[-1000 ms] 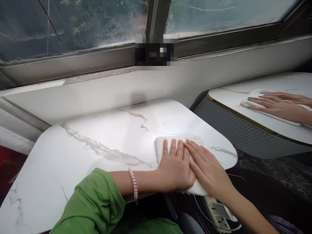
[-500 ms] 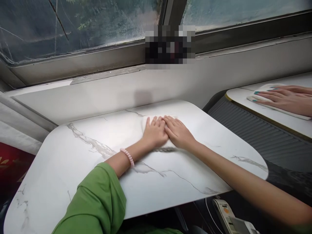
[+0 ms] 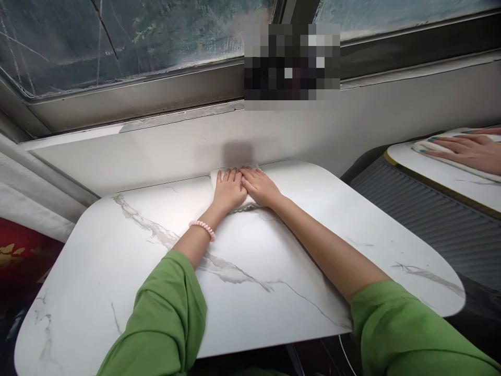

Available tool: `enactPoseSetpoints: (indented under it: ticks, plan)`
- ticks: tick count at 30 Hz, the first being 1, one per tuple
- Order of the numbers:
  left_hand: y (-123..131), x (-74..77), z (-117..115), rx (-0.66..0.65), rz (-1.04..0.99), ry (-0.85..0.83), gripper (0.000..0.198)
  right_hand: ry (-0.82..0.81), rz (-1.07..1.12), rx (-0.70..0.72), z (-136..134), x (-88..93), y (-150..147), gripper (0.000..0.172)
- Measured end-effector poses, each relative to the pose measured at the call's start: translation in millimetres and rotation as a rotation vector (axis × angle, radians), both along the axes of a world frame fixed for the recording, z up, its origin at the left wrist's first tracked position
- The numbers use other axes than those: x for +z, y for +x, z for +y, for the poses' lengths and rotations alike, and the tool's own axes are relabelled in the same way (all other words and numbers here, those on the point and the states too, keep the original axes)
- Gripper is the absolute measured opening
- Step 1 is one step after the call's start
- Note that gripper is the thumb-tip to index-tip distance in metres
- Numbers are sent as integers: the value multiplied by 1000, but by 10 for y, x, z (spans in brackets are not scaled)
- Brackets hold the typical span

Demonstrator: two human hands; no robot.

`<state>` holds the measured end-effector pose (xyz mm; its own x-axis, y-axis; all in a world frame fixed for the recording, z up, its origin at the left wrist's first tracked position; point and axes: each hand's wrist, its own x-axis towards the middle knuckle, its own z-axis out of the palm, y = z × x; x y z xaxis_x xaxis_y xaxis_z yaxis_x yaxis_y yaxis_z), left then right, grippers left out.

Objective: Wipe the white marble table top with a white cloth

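A folded white cloth (image 3: pixel 248 203) lies at the far edge of the white marble-patterned table (image 3: pixel 321 209), close to the wall. My left hand (image 3: pixel 230 190) presses down on its left part, palm down and fingers stretched forward. Beside it, touching it, my right hand (image 3: pixel 261 187) rests flat on the cloth too, fingers extended. Both hands are open, and they cover most of the cloth. A pink coiled band (image 3: pixel 203 228) circles my left wrist.
Behind the table rise a pale wall (image 3: pixel 168 151) and a window (image 3: pixel 156 36). At right, another person's hand (image 3: pixel 469 150) lies on a white cloth on a second table (image 3: pixel 469 183). A ribbed grey panel (image 3: pixel 422 224) stands between the tables. White curtain (image 3: pixel 31 193) hangs at left.
Both my hands and the cloth have slid away from me and a little left, up to the wall side. The view has shifted, and the device below the table is out of sight.
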<state>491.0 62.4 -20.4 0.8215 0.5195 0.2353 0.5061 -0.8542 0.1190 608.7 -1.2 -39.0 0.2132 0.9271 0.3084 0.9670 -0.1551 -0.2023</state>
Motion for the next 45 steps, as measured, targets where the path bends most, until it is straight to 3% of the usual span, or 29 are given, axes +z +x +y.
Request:
enactPoseSetpoints:
  ticks: [5, 9, 17, 22, 32, 38, 42, 45]
  plan:
    - [-125, 18, -206, -19, 58, -24, 53, -36, 13, 13, -236, 9, -127, 57]
    - [-327, 14, -519, -32, 64, -25, 54, -57, -20, 34, -582, 5, -300, 58]
    - [-1071, 71, -1383, -169, 109, -37, 58, -30, -125, 49, -1602, -77, -993, 58]
    - [-1412, 114, -1703, -207, 131, -23, 59, 56, -146, 46, -1967, -77, -1374, 63]
    - [-1602, 147, -1742, -187, 124, -55, 59, 90, -109, 112, -1960, -71, -1535, 70]
    - [-1888, 125, -1798, -192, 115, -41, 61, 85, -149, 227, -1996, -52, -1703, 74]
    - [-1938, 116, -1618, -168, 140, -43, 60, 63, -89, 262, -1772, -53, -1670, 66]
    - [-1808, 98, -1330, -120, 142, -50, 60, 34, 24, 238, -1414, -56, -1501, 58]
